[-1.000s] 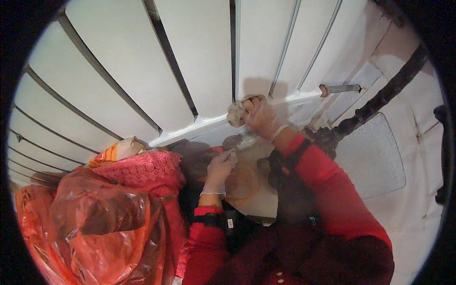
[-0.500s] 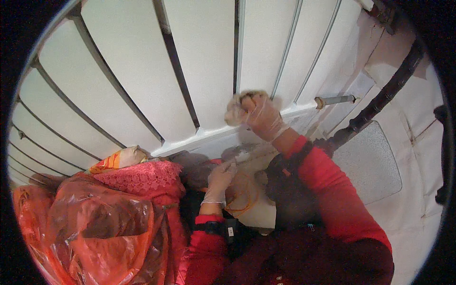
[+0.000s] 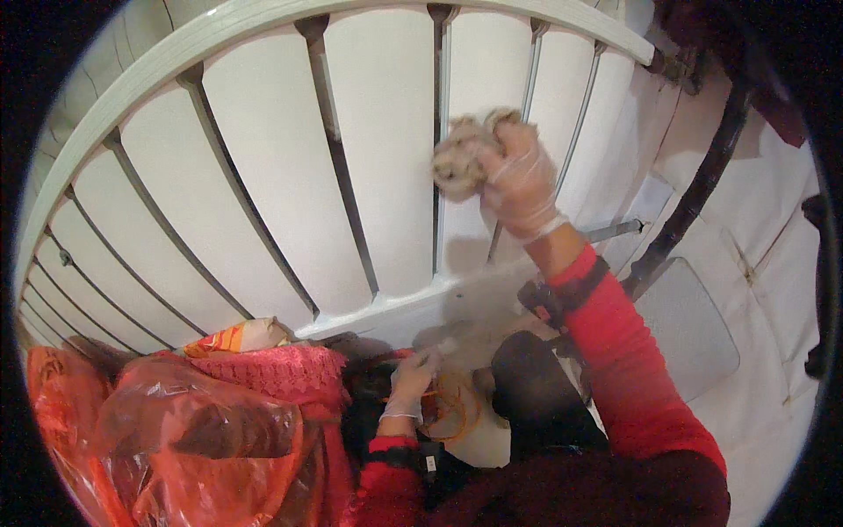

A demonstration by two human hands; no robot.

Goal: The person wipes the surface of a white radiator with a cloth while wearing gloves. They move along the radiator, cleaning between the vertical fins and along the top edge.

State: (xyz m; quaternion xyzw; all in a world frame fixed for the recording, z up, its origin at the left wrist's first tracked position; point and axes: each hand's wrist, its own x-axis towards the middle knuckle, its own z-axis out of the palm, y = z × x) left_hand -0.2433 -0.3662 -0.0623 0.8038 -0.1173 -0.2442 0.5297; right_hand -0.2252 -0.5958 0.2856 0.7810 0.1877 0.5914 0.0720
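My right hand (image 3: 520, 180), in a clear thin glove, is closed on a crumpled greyish-beige rag (image 3: 470, 154). The rag is at the front of a white radiator (image 3: 382, 114) with tall panels and dark gaps. Lower down, my left hand (image 3: 413, 385), also gloved, is closed near the radiator's bottom rail. Something small and whitish shows at its fingertips, too blurred to name. An orange cord (image 3: 464, 422) hangs in loops beside that hand. A hazy patch lies in the air between my two hands.
At left, translucent red plastic (image 3: 202, 413) covers a bulky thing beside a coral lacy cloth (image 3: 281, 378). A yellow-and-orange packet (image 3: 237, 336) lies against the radiator. A black pipe (image 3: 702, 198) runs down at right, near a grey panel (image 3: 689, 321).
My right hand has moved the rag up the radiator, from near its lower rail. My left hand has dropped slightly. The view has tilted up, bringing in the radiator's top rail.
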